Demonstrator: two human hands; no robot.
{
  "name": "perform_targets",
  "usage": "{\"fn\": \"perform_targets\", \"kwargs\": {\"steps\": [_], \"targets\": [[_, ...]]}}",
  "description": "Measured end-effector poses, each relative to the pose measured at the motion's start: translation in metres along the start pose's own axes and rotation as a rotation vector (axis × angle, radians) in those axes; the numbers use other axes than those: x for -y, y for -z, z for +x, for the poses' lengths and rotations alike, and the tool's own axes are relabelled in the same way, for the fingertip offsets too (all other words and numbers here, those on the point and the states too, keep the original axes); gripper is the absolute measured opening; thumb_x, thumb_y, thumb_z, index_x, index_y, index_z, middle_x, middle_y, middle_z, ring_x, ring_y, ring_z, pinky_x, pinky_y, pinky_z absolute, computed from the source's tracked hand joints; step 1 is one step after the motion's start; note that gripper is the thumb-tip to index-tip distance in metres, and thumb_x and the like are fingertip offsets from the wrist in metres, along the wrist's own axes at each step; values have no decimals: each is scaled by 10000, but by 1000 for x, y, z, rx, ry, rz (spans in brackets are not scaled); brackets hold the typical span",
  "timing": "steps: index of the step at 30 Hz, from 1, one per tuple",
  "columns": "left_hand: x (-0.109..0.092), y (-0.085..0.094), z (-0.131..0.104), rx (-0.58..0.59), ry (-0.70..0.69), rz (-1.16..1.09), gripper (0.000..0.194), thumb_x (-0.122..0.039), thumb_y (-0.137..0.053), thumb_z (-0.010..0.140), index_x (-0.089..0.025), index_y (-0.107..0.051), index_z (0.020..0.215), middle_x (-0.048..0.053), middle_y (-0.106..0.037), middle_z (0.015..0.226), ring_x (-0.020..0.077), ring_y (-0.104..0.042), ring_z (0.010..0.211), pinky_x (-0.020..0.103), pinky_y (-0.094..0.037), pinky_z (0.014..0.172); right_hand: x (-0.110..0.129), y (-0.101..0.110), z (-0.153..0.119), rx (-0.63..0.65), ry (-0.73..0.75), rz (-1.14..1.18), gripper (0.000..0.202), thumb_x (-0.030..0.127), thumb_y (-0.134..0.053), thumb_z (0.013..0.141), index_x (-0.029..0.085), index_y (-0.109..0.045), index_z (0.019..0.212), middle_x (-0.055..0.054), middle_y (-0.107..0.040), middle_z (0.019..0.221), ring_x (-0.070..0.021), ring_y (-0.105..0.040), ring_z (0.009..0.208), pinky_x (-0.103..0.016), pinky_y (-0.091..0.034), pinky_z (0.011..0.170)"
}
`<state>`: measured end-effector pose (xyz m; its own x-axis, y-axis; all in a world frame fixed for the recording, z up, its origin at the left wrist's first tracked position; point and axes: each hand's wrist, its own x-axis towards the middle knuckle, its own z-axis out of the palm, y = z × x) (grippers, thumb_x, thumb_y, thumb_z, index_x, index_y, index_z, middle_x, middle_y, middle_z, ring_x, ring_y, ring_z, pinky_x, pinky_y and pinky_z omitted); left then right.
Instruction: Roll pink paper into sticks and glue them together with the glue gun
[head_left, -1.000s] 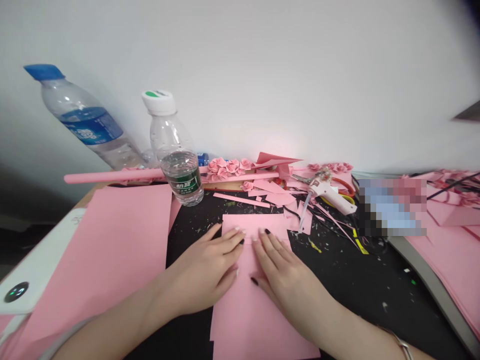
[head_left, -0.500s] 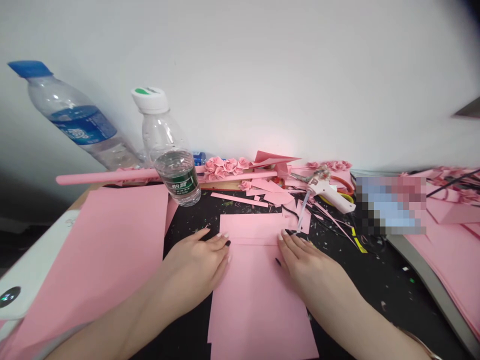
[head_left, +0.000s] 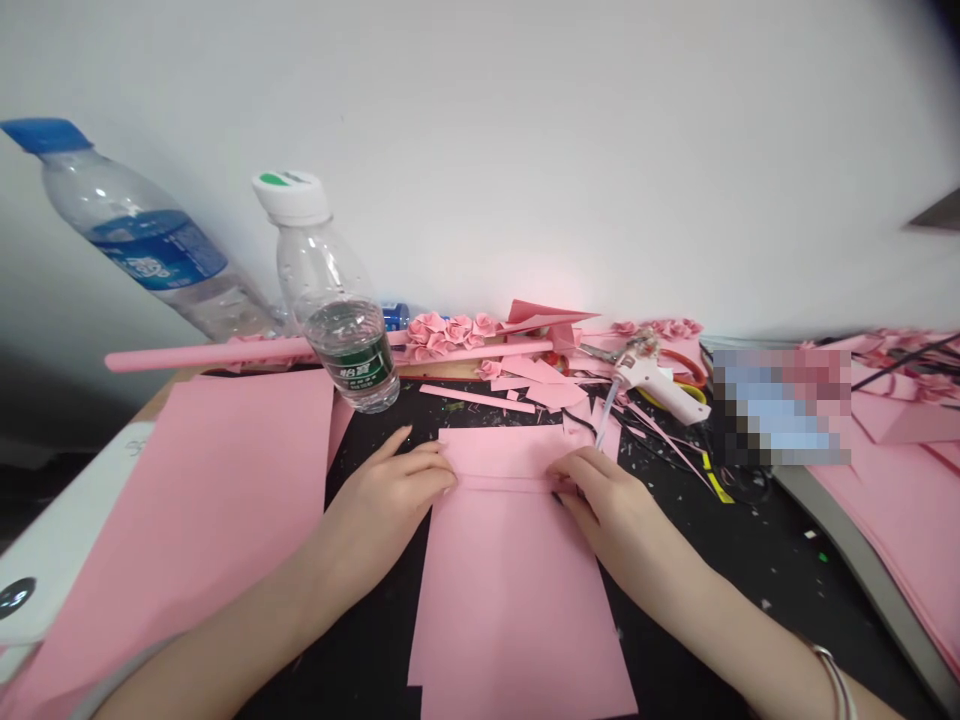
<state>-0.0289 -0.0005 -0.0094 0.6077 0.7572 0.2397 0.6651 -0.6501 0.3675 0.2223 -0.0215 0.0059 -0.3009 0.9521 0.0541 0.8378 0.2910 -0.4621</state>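
The pink paper (head_left: 517,590) lies mostly flat on the black worktop (head_left: 772,540), a long, plain, matt piece stretching from twelve o'clock at its far edge down to six at the near one. Not far below the twelve o'clock edge, two thin lines run across it, close together; fold or overlap, I can't tell from here. At its seven o'clock corner the edge steps, looking like two layers slightly out of line

Your paper (head_left: 517,590) at lower centre looks smooth and matt, while the bottle (head_left: 161,250) at upper left is glossy clear plastic.
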Motion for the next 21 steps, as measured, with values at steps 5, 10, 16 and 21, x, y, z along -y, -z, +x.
{"fn": "perform_targets", "kwargs": {"steps": [5, 10, 16, 21], "targets": [[1, -6, -1, -75, -11, -17, 201, -91, -438, 891, -192, -608, 927, -11, -675, 959, 144, -611, 952, 404, -300, 1067, 0, 2, 1, -8, 29, 54, 211, -37, -492, 772, 151, -584, 747, -30, -551, 806, -142, -553, 706, -264, -464, 657], [0, -6, 0, -110, 40, -26, 182, -108, -441, 895, -182, -605, 927, -17, -693, 908, 119, -632, 813, 407, -331, 1054, -4, -4, 3, -85, 91, -43, 180, 8, -511, 801, 148, -592, 721, -44, -552, 803, -169, -537, 749, -290, -468, 672], [-2, 3, 1, -26, -86, 68, 249, -146, -396, 918, -191, -639, 941, -2, -712, 909, 133, -659, 784, 417, -346, 1051, -2, -1, -1, -48, 211, -246, 170, 15, -531, 792, 130, -642, 734, -92, -607, 886, -209, -559, 822, -345, -509, 717], [-16, 9, 0, 56, -136, 148, 275, -170, -389, 915, -169, -662, 940, 49, -722, 920, 176, -675, 809, 395, -446, 962, 8, -16, -17, -57, 402, -467, 257, 17, -504, 773, 23, -663, 975, -226, -605, 1155, -303, -566, 1078, -409, -511, 888]]}}
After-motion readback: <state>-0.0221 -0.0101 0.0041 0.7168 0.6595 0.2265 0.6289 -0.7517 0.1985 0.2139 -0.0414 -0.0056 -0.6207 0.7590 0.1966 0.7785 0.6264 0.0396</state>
